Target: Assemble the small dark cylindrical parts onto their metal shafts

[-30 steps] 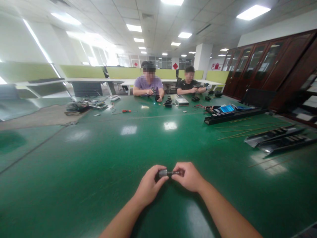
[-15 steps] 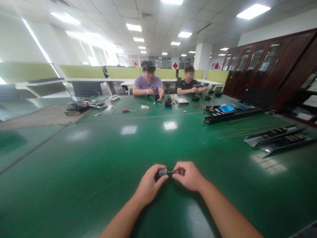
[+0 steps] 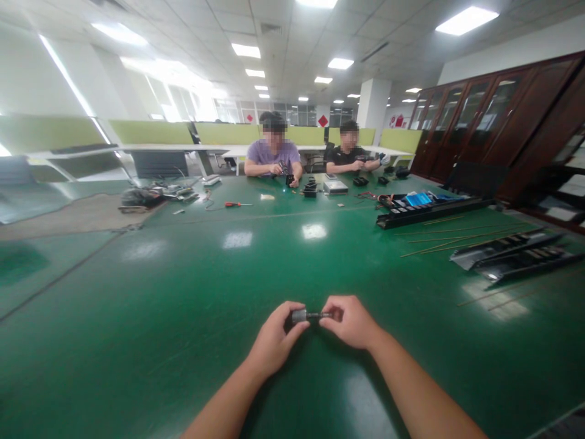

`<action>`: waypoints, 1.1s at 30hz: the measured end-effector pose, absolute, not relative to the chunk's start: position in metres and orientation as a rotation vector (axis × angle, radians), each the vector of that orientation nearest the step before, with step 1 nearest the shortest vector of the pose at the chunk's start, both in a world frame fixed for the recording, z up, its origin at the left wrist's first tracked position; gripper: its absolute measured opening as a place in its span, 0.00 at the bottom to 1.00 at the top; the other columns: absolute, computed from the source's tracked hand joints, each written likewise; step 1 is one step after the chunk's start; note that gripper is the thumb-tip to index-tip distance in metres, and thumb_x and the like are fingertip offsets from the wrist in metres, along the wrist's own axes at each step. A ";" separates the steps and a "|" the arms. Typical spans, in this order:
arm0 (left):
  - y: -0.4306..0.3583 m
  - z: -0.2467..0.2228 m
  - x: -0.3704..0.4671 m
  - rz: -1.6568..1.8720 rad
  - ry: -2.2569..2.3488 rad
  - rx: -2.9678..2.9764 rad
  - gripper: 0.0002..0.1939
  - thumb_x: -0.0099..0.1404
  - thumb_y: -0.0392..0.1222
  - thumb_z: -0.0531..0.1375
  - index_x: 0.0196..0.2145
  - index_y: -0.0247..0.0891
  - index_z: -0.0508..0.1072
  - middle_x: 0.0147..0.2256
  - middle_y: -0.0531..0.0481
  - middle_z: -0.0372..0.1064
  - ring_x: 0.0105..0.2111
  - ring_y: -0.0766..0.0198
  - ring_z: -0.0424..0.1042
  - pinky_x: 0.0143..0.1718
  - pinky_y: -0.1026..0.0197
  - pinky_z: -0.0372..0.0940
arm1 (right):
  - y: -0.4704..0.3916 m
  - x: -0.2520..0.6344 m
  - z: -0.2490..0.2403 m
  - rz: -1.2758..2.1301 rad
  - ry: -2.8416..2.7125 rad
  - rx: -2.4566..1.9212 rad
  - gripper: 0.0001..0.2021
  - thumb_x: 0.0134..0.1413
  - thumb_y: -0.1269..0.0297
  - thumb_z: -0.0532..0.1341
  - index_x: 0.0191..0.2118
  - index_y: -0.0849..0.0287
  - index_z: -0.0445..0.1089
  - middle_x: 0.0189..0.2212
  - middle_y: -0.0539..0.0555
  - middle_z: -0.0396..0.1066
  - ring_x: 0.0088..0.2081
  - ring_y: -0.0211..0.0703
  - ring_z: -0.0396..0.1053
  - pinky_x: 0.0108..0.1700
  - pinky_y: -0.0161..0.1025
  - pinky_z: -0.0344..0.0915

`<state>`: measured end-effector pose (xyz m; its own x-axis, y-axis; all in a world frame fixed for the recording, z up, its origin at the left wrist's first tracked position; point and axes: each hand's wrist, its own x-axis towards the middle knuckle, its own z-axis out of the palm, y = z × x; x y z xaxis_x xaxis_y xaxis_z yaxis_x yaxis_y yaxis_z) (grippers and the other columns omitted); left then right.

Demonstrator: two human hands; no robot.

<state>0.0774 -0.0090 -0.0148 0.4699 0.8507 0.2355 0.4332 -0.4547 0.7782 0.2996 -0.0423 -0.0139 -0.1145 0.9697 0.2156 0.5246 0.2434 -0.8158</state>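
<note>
My left hand (image 3: 273,342) is closed around a small grey metal cylinder (image 3: 298,315), with the thumb below and the fingers above. A thin dark shaft (image 3: 313,315) sticks out of the cylinder to the right. Thumb and fingers of my right hand (image 3: 351,323) pinch the far end of that shaft, which they partly hide. Cylinder and shaft lie level, in one line, just over the green tabletop (image 3: 256,274). Whether they are a single piece I cannot tell.
Across the table sit two people, one in a purple shirt (image 3: 256,155), one in black (image 3: 340,160), both handling dark parts. An orange-handled screwdriver (image 3: 233,205) lies mid-left. Black metal channels (image 3: 411,213) and thin rods (image 3: 439,247) lie on the right. Electronic parts (image 3: 155,194) are heaped far left.
My hands keep the same hold on the cylinder and shaft. The right hand has shifted very slightly to the right and up.
</note>
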 end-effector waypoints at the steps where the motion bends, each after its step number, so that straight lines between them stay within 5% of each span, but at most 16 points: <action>1: -0.009 -0.015 0.077 0.828 1.061 2.064 0.15 0.66 0.47 0.60 0.48 0.41 0.70 0.44 0.46 0.73 0.44 0.55 0.73 0.50 0.50 0.68 | -0.042 0.300 -0.014 0.737 -1.754 -1.380 0.02 0.49 0.67 0.66 0.30 0.60 0.74 0.20 0.47 0.68 0.21 0.35 0.61 0.26 0.31 0.56; 33: -0.006 -0.014 0.078 0.839 1.063 2.008 0.14 0.65 0.48 0.60 0.47 0.42 0.70 0.43 0.48 0.72 0.43 0.56 0.71 0.49 0.52 0.66 | -0.040 0.308 -0.016 0.702 -1.770 -1.363 0.02 0.48 0.68 0.66 0.29 0.60 0.73 0.22 0.49 0.70 0.24 0.36 0.65 0.28 0.32 0.59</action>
